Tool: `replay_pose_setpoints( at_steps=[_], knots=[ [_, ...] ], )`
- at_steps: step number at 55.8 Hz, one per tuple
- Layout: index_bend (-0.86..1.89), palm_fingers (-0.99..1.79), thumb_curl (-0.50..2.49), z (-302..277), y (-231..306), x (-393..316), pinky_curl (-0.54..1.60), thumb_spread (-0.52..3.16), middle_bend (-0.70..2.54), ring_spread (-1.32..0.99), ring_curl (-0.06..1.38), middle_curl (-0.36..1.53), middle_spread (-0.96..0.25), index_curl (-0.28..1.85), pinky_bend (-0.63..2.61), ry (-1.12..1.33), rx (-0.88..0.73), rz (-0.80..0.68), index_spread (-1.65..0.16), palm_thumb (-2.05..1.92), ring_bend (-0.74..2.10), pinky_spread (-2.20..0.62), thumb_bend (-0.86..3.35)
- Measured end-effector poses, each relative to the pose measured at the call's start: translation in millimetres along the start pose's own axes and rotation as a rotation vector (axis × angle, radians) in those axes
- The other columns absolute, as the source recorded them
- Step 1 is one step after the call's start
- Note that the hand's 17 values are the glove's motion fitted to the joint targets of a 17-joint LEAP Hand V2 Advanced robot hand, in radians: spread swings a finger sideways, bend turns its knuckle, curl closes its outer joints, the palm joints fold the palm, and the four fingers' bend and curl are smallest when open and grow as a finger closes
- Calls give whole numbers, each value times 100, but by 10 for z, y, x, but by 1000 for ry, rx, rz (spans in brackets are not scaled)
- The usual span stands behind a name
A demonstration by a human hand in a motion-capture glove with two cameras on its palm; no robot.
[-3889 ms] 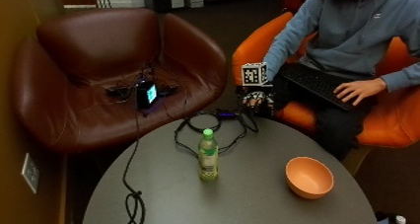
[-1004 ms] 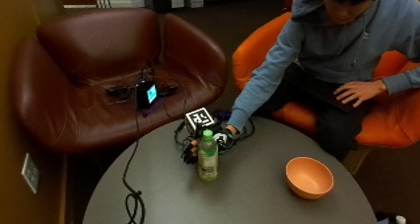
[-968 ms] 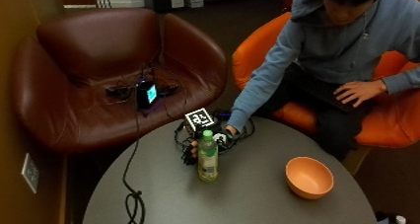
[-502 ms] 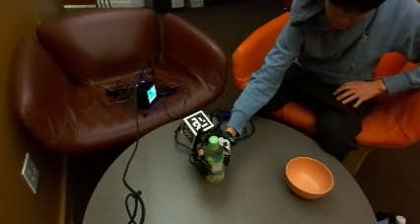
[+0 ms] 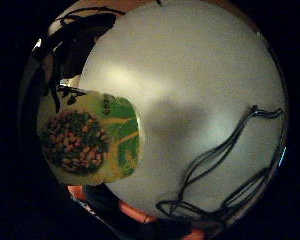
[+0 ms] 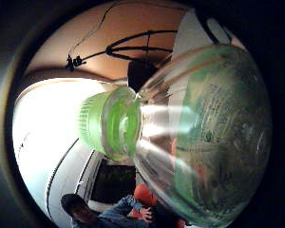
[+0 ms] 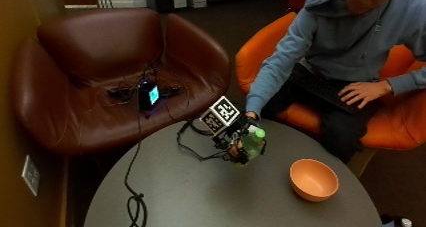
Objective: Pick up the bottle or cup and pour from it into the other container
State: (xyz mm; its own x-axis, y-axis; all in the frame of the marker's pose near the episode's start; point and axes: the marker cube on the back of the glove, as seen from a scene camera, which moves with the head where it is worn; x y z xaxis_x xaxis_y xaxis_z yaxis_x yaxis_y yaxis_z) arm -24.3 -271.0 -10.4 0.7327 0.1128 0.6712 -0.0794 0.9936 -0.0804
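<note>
In the outside view, near frame centre, the bottle (image 7: 252, 144) is gripped by the gloved right hand (image 7: 234, 146), fingers curled round its body, tilted and lifted over the round table (image 7: 200, 192). The orange bowl (image 7: 313, 179) sits at lower right, well apart. In the thumb-side view, the green cap (image 6: 111, 123) and clear shoulder are seen close. In the little-finger-side view, the label (image 5: 87, 137) is seen at left, above the table
</note>
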Motion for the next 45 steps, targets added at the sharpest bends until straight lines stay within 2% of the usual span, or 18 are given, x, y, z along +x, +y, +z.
replay_pose_setpoints(
  at_steps=[29,45],
  knots=[
    [13,110,72,-2,233,-674,37,17,27,-23,43,51,-10,38,31,523,-230,-91,-24,106,34,-29,-4],
    [14,111,73,132,235,-1039,37,16,27,-23,44,52,-10,38,32,919,-262,-181,-25,105,33,-30,-4]
  ],
)
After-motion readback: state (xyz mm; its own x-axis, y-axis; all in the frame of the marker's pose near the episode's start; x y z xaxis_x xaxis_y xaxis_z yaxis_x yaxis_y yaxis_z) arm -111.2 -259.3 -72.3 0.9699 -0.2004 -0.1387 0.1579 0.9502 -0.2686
